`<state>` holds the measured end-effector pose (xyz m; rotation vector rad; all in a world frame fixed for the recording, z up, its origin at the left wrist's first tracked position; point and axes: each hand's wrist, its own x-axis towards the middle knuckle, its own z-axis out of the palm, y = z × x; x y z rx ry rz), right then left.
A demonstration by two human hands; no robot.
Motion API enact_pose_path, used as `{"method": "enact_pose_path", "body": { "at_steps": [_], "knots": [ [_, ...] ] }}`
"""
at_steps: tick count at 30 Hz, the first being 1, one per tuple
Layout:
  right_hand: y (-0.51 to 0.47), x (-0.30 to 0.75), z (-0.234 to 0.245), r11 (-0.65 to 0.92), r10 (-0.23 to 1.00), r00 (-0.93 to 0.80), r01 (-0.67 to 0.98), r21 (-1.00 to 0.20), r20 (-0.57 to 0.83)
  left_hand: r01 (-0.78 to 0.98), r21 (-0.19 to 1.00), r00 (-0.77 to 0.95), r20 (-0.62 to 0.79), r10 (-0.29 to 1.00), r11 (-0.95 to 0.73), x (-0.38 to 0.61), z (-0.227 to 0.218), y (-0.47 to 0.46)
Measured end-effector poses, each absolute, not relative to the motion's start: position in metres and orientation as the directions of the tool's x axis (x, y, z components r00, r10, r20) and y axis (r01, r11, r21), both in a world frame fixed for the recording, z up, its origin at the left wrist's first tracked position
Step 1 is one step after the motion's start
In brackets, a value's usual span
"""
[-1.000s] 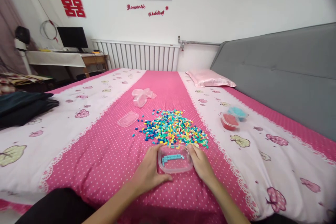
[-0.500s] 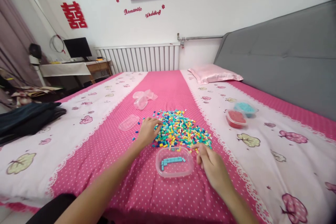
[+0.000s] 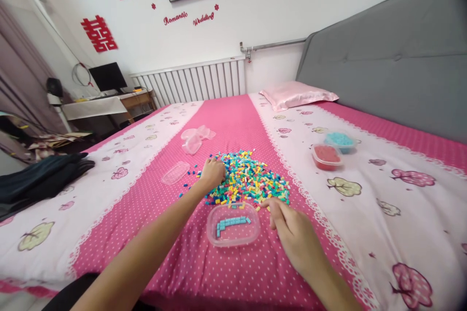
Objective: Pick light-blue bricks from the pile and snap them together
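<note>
Pile of small bricks [image 3: 251, 182]: teal, yellow, blue, pink and white, heaped loose and low on the pink dotted strip of the bedspread [image 3: 226, 121], thinning to a few strays at the left. Left edge under the left hand [image 3: 212, 173]; near right corner at the fingertips of the right hand [image 3: 292, 228].

Clear plastic tub [image 3: 237, 239]: shallow, round-cornered, upright, open-topped, just in front of the pile's near edge. Inside, only light-blue bricks [image 3: 231, 222], lined up in 1 short bent row, flat on the bottom.
</note>
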<state>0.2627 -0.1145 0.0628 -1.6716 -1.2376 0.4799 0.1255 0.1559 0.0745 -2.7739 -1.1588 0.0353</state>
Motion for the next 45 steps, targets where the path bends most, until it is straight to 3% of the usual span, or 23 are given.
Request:
{"method": "enact_pose_path", "body": {
  "at_steps": [14,22,30,35,41,45],
  "knots": [
    [-0.112,0.26,0.058,0.036,0.895,0.35,0.561,-0.827,0.276,0.709,-0.061,0.705,0.054,0.707,-0.702,0.126,0.063,0.153],
    [-0.113,0.26,0.055,0.042,0.897,0.34,0.573,-0.818,0.283,0.722,0.147,0.65,0.19,0.736,-0.676,0.11,0.069,0.149],
    [-0.101,0.254,0.066,0.101,0.846,0.447,0.402,-0.91,0.292,0.487,0.432,0.675,0.365,0.641,-0.759,0.061,0.073,0.106],
    [-0.062,0.239,0.087,0.189,0.868,0.315,0.504,-0.843,0.384,0.313,0.534,0.602,0.528,0.599,-0.786,0.041,0.066,0.073],
    [-0.048,0.21,0.094,0.199,0.948,0.147,0.426,-0.883,0.284,0.167,0.578,0.588,0.591,0.552,-0.798,0.036,0.071,0.041],
    [-0.056,0.205,0.097,0.173,0.945,0.183,0.424,-0.889,0.271,0.134,0.485,0.567,0.678,0.468,-0.864,0.037,0.075,0.033]
  ]
}}
